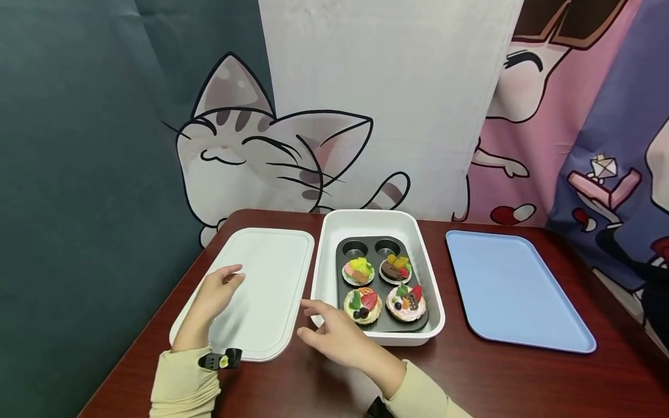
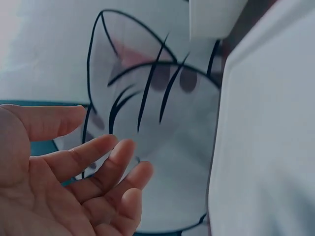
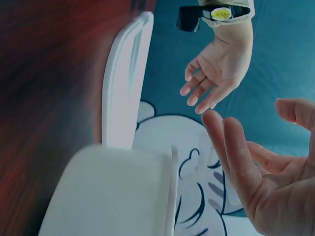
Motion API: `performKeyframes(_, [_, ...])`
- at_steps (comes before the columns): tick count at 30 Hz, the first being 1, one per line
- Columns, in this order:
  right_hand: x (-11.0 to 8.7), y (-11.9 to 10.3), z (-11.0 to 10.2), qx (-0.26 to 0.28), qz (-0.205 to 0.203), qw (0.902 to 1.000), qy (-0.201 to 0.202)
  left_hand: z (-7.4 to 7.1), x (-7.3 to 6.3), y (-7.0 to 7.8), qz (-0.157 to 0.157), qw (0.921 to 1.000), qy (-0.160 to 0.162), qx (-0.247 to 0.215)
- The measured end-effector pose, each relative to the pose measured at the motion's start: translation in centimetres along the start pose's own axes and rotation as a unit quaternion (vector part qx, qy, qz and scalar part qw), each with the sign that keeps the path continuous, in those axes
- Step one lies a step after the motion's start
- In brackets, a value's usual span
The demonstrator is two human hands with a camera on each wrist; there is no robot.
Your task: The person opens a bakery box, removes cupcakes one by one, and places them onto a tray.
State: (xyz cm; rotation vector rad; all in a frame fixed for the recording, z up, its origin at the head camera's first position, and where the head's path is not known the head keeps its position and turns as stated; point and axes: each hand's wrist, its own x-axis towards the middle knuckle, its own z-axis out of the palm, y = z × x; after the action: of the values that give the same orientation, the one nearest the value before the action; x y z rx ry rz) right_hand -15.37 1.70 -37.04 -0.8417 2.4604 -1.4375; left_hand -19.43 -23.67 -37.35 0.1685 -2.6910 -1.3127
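Note:
My left hand point(image 1: 216, 295) hovers over the left side of a flat white lid point(image 1: 263, 278) on the table, fingers loosely bent and holding nothing. The left wrist view shows its palm and fingers point(image 2: 106, 162) with only air between them. Near the front left corner of a deep white bin point(image 1: 431, 284) is my right hand point(image 1: 342, 339), also holding nothing, its fingers extended. Inside the bin lies a dark muffin tin point(image 1: 371, 252). Two fruit-topped tarts point(image 1: 363, 306) sit in its front cups and two smaller ones point(image 1: 395, 269) in the middle cups; the back two cups are bare.
A light blue tray point(image 1: 522, 290) lies on the dark red-brown table point(image 1: 292, 389) to the right of the bin. Behind the table hangs a cloth point(image 1: 387, 87) printed with cartoon figures. The bin stands close beside the lid's right edge.

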Motion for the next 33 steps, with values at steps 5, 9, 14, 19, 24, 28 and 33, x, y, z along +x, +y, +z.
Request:
performKeyframes(5, [-0.2,0.4,-0.6,0.000,0.006,0.9998,0.018,2.3,0.0,0.7,0.005,0.9993,-0.022,-0.030])
performKeyframes(9, [-0.4,0.9,-1.0,-0.012,0.001,0.9994,0.033,3.8,-0.2,1.0,0.020,0.9989,-0.027,-0.032])
performKeyframes(14, [-0.4,1.6,-1.8,-0.023,-0.004,0.9981,0.057,5.6,-0.5,1.9,0.044,0.9979,-0.042,-0.021])
performKeyframes(19, [-0.6,2.0,-2.7,-0.039,-0.014,0.9956,0.084,7.4,-0.7,2.8,0.064,0.9965,-0.054,-0.010])
performKeyframes(24, [-0.6,2.4,-3.8,-0.073,-0.029,0.9884,0.130,9.0,-1.0,3.4,0.067,0.9946,-0.078,-0.016])
performKeyframes(28, [-0.5,2.9,-4.7,-0.129,-0.039,0.9735,0.185,10.0,-1.3,3.7,0.060,0.9940,-0.090,-0.017])
performKeyframes(33, [-0.5,4.6,-6.4,-0.193,-0.017,0.9537,0.230,10.8,-1.6,3.7,0.057,0.9931,-0.101,-0.010])
